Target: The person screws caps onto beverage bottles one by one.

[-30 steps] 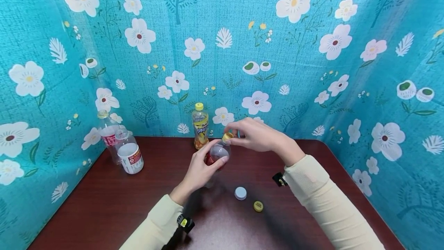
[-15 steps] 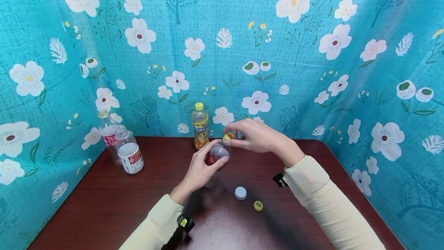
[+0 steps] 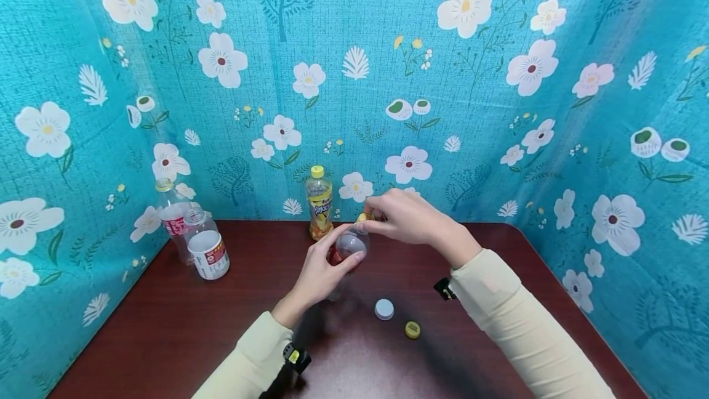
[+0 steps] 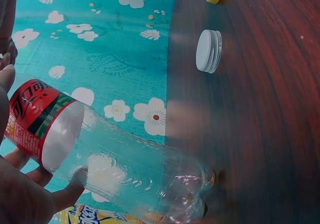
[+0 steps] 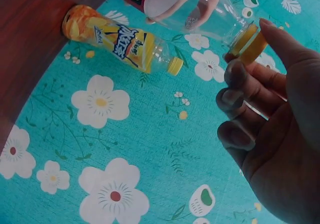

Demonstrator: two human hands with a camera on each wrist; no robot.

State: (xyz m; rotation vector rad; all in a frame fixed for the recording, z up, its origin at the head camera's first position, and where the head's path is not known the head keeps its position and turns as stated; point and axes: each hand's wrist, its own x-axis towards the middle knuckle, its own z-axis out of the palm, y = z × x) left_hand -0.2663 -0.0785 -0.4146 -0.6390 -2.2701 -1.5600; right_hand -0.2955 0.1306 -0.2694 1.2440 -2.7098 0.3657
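Observation:
My left hand [image 3: 321,268] grips a clear plastic cola bottle [image 4: 37,113] around its red label. The left wrist view shows the bottle tilted, its base near the dark table. At the bottle's mouth, my right hand [image 3: 408,217] pinches a yellow cap [image 5: 255,48] between thumb and fingers. A yellow ring [image 5: 244,38] encircles the neck just below this cap, and the cap looks a little askew to it. On the table in front of the hands lie a white cap [image 3: 384,309] and another yellow cap [image 3: 412,329].
Behind my hands stands a capped, yellow-labelled bottle [image 3: 319,205] with orange at its base. Two clear bottles stand at the left: one with a pink label [image 3: 175,224], and a wider one with a white label [image 3: 208,256] in front. A blue flowered cloth [image 3: 354,109] surrounds the table.
My right hand's fingers have turned and closed further over the yellow cap, so less of it shows. The left hand and bottle stay in place. The head view has tipped slightly.

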